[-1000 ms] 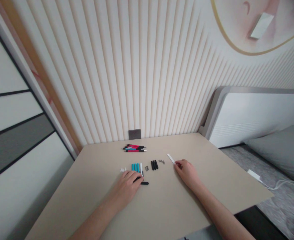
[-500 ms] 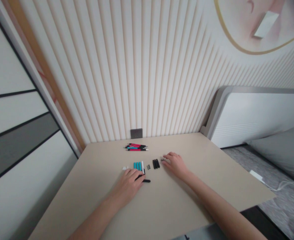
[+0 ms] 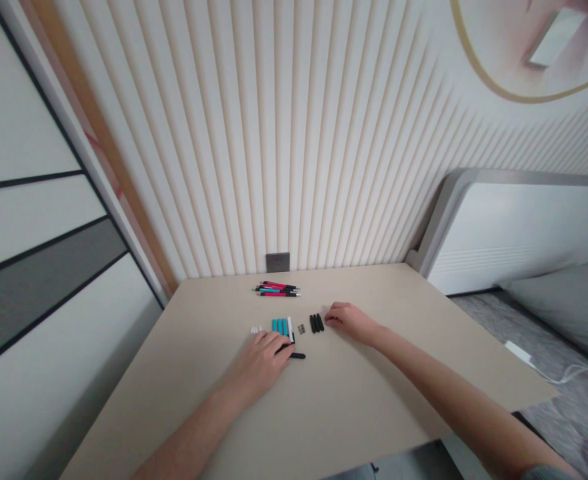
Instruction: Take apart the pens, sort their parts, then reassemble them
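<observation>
On the surface (image 3: pixel 354 393), a black rod (image 3: pixel 299 356) is partly covered by the curled left hand (image 3: pixel 265 358), near 3 blue tubes (image 3: pixel 280 326); 3 black tubes (image 3: pixel 317 323) are placed just beside the bunched right hand (image 3: pixel 350 321). Whether anything is pinched by either cannot be told.

Plastic and metallic-looking parts on a smooth, matt cream tabletop (image 3: pixel 374 393)

Just beyond the left fingers (image 3: pixel 273 341), short turquoise cylinders (image 3: pixel 280 326) and a slim white tube (image 3: pixel 290 325) look like smooth plastic; the black rod (image 3: pixel 298 356) jutting from under those fingers looks like dark plastic. Between both hands' fingers, tiny grey pieces (image 3: pixel 301 329) look metallic. Beside the right fingers (image 3: pixel 335 316), short black tapered barrels (image 3: pixel 317 323) look matt. Farther beyond the fingers, slim red, black and turquoise pens (image 3: pixel 279 294) look plastic, with silvery, metal-like tips.
</observation>
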`<action>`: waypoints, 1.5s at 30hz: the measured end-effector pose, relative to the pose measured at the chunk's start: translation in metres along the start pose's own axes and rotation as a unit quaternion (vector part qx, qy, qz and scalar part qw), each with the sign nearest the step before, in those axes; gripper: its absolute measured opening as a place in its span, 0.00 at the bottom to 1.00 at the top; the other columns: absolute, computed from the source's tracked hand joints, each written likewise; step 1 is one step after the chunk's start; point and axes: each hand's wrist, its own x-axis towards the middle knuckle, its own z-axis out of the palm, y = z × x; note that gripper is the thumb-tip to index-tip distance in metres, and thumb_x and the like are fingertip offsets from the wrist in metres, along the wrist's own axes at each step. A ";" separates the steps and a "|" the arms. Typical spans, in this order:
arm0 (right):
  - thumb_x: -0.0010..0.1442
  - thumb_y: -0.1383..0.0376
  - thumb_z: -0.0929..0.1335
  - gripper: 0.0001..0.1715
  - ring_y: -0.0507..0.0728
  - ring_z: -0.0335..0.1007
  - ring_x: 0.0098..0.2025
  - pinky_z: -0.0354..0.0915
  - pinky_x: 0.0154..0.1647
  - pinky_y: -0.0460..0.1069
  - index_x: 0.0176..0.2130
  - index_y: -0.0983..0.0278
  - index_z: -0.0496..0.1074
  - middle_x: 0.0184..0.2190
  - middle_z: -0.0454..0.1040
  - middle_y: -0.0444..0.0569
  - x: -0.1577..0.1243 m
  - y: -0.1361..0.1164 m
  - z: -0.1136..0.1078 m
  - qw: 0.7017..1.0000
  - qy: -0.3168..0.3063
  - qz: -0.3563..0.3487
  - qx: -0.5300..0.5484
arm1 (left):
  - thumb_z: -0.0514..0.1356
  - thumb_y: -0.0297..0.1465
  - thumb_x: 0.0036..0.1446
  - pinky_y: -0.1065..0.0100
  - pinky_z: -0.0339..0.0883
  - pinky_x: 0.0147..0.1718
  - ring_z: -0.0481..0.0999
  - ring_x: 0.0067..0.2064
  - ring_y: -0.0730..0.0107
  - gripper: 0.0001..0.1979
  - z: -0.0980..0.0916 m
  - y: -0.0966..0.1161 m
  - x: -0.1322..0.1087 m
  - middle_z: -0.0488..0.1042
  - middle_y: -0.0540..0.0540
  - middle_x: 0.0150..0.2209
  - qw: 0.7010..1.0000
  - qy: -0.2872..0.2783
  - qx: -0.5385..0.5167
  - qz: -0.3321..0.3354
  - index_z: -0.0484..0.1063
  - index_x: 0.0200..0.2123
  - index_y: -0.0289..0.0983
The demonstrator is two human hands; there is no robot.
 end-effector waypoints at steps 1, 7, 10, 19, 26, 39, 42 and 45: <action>0.66 0.64 0.64 0.13 0.55 0.71 0.41 0.63 0.46 0.47 0.41 0.62 0.77 0.38 0.75 0.50 -0.001 0.002 -0.002 1.000 -0.007 -0.015 0.002 | 0.57 0.27 0.64 0.58 0.60 0.46 0.70 0.47 0.61 0.11 0.000 0.000 0.000 0.74 0.45 0.45 1.000 0.000 0.000 0.001 0.71 0.49 0.39; 0.65 0.62 0.65 0.12 0.55 0.71 0.40 0.64 0.44 0.47 0.43 0.61 0.77 0.38 0.75 0.50 -0.003 0.006 -0.008 0.999 -0.023 -0.040 -0.005 | 0.57 0.26 0.63 0.58 0.60 0.45 0.70 0.46 0.62 0.11 0.000 -0.001 0.001 0.74 0.45 0.45 1.000 0.005 0.005 0.006 0.71 0.48 0.39; 0.65 0.62 0.65 0.12 0.55 0.71 0.40 0.64 0.43 0.47 0.44 0.61 0.77 0.38 0.75 0.50 -0.003 0.003 -0.009 0.999 -0.025 -0.040 -0.016 | 0.57 0.26 0.63 0.58 0.60 0.45 0.71 0.46 0.62 0.11 0.000 -0.001 0.000 0.74 0.45 0.44 1.000 0.006 0.002 0.006 0.71 0.48 0.39; 0.65 0.62 0.65 0.12 0.56 0.71 0.41 0.63 0.44 0.47 0.44 0.61 0.76 0.38 0.75 0.50 -0.005 0.003 -0.010 0.998 -0.022 -0.047 -0.029 | 0.58 0.26 0.62 0.58 0.60 0.46 0.70 0.48 0.62 0.11 0.000 -0.002 0.001 0.74 0.45 0.46 1.000 -0.006 -0.004 0.004 0.70 0.48 0.38; 0.64 0.63 0.65 0.11 0.56 0.71 0.41 0.64 0.45 0.48 0.43 0.62 0.77 0.38 0.75 0.50 -0.003 0.002 -0.012 0.998 -0.030 -0.058 -0.013 | 0.58 0.26 0.62 0.57 0.59 0.47 0.71 0.48 0.62 0.11 -0.001 -0.001 0.001 0.74 0.45 0.45 1.000 -0.004 -0.005 -0.001 0.70 0.48 0.39; 0.63 0.63 0.66 0.15 0.56 0.71 0.41 0.64 0.45 0.48 0.48 0.62 0.75 0.40 0.75 0.52 -0.006 -0.002 -0.018 0.998 -0.040 -0.045 -0.010 | 0.57 0.25 0.62 0.57 0.60 0.46 0.70 0.47 0.61 0.12 -0.003 -0.002 0.000 0.73 0.44 0.45 1.000 -0.001 -0.006 0.009 0.70 0.49 0.39; 0.62 0.65 0.66 0.15 0.56 0.71 0.41 0.64 0.45 0.48 0.48 0.62 0.75 0.40 0.75 0.51 -0.005 0.001 -0.015 0.999 -0.039 -0.034 0.004 | 0.57 0.26 0.63 0.57 0.60 0.46 0.70 0.48 0.61 0.12 -0.003 -0.002 0.000 0.73 0.44 0.45 1.000 0.003 -0.008 0.011 0.70 0.49 0.39; 0.62 0.66 0.67 0.14 0.55 0.71 0.41 0.65 0.45 0.47 0.48 0.62 0.75 0.40 0.75 0.51 -0.004 0.002 -0.012 0.999 -0.033 -0.023 0.017 | 0.57 0.26 0.62 0.57 0.60 0.47 0.70 0.48 0.61 0.12 -0.003 -0.002 0.000 0.73 0.44 0.45 1.000 0.001 -0.004 0.011 0.70 0.49 0.39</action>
